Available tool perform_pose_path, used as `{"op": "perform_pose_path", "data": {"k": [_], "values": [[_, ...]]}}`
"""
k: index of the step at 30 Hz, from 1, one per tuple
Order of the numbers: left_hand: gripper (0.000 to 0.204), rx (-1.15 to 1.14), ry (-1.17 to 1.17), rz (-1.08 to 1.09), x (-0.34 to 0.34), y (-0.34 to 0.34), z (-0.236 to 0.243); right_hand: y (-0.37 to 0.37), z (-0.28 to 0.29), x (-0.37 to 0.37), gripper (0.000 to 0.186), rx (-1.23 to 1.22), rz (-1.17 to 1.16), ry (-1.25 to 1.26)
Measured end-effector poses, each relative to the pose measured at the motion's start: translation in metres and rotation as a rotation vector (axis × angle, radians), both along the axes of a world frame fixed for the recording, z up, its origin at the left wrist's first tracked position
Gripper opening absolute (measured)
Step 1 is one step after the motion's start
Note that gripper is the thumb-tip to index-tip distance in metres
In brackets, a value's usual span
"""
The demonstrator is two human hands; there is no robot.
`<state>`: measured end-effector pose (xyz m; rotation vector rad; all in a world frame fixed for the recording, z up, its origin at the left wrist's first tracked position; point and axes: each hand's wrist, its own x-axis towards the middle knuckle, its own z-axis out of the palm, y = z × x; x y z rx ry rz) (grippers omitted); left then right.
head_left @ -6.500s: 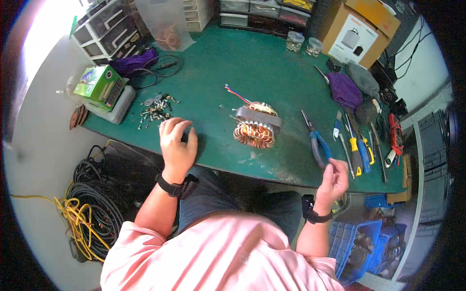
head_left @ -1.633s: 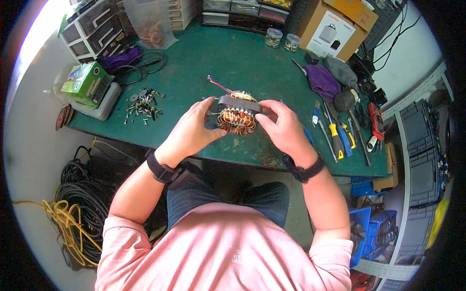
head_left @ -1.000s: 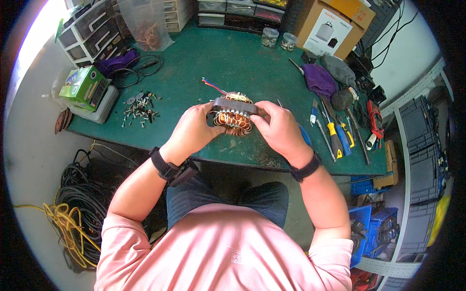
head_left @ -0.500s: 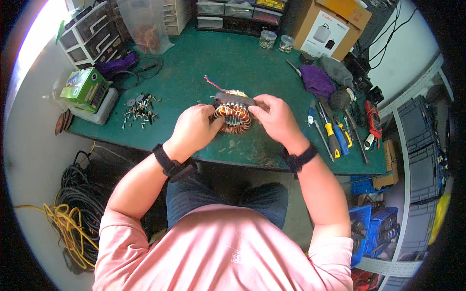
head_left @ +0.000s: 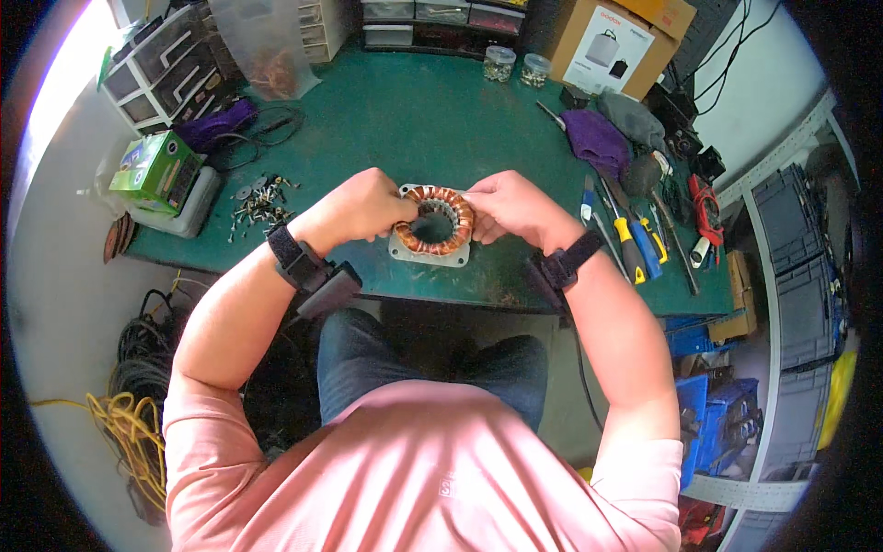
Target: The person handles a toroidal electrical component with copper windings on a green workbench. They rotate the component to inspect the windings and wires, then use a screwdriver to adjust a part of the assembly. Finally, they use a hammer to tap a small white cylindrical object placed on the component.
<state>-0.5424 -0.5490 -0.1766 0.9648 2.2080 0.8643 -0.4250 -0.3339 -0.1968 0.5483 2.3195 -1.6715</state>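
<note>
The stator (head_left: pixel 434 239), a ring of copper windings with pale lacing round a hollow centre, faces up with a grey square plate (head_left: pixel 405 253) showing round it, corner holes visible. My left hand (head_left: pixel 363 202) grips its left side, fingers curled and mostly hidden from above. On the opposite side my right hand (head_left: pixel 510 210) holds it with thumb and fingers at the rim. Both wrists wear black straps. The stator's coloured leads are out of sight.
Loose screws and washers (head_left: pixel 262 202) lie left, near a green box (head_left: pixel 161 170) and cables. Screwdrivers (head_left: pixel 632 253), other tools and purple cloth (head_left: pixel 593 138) lie right. Jars (head_left: pixel 498 64), small drawers (head_left: pixel 432 32) and a cardboard box (head_left: pixel 607 55) stand along the back.
Earlier my right hand was at the pliers; then both hands took the stator, which lay side-on. It has since turned ring-up, showing the plate, as my hands rose slightly.
</note>
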Motion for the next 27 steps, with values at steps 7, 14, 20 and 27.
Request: {"op": "perform_pose_path", "data": {"k": [7,14,20,27], "values": [[0.037,0.039,-0.093,-0.027,-0.014,0.006,-0.013,0.002,-0.005,-0.008,0.027,0.031,-0.004,-0.037],[0.044,0.027,-0.085,-0.036,-0.012,0.006,-0.011,-0.005,0.015,0.006,0.028,0.447,0.051,0.130],[0.045,0.057,0.289,0.056,0.000,-0.024,-0.003,-0.011,0.025,0.069,0.030,0.610,-0.007,0.438],[0.023,0.440,0.452,0.367,0.019,-0.069,-0.033,-0.019,-0.013,0.137,0.023,0.251,-0.328,0.505]]}}
